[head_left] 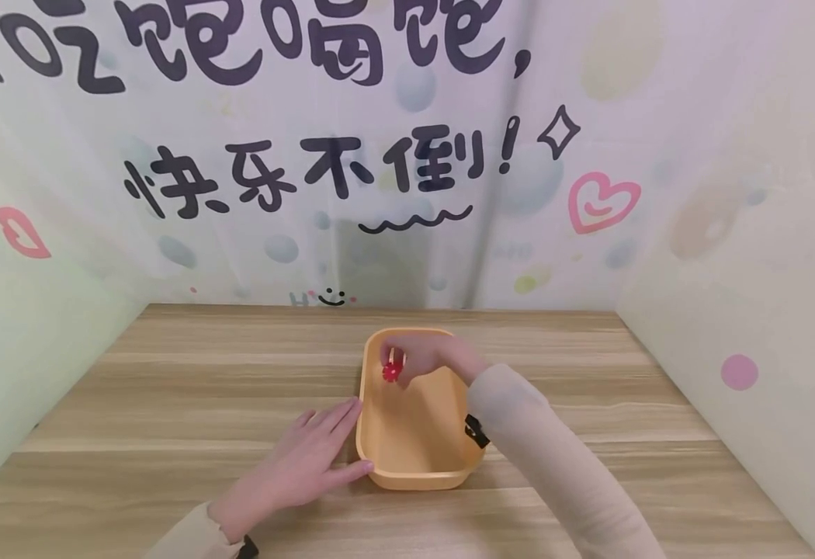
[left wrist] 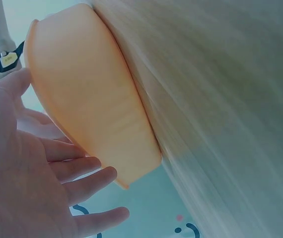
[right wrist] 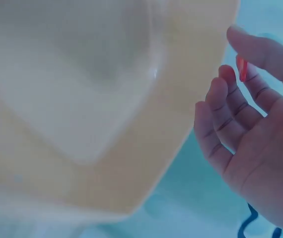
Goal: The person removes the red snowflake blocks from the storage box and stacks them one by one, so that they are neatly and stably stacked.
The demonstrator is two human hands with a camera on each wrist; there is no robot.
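An orange-yellow plastic bin (head_left: pixel 417 480) with rounded corners stands on the wooden table. My left hand (head_left: pixel 310 458) rests against its left rim with fingers extended, thumb near the front corner. In the left wrist view those fingers lie along the rim of the bin (left wrist: pixel 94 94). Over the bin's far left part, my right hand (head_left: pixel 417 355) pinches a small red disc (head_left: pixel 391 372) with a pale centre. Only a thin red edge of the disc (right wrist: pixel 243 70) shows by the fingertips in the right wrist view; the exact kind is unclear.
The wood-grain table (head_left: pixel 226 373) extends around the bin. Behind it hangs a white printed curtain (head_left: pixel 275 256) with dark lettering, and pale walls enclose the left and right sides. A black strap (head_left: pixel 477 432) shows at the right sleeve.
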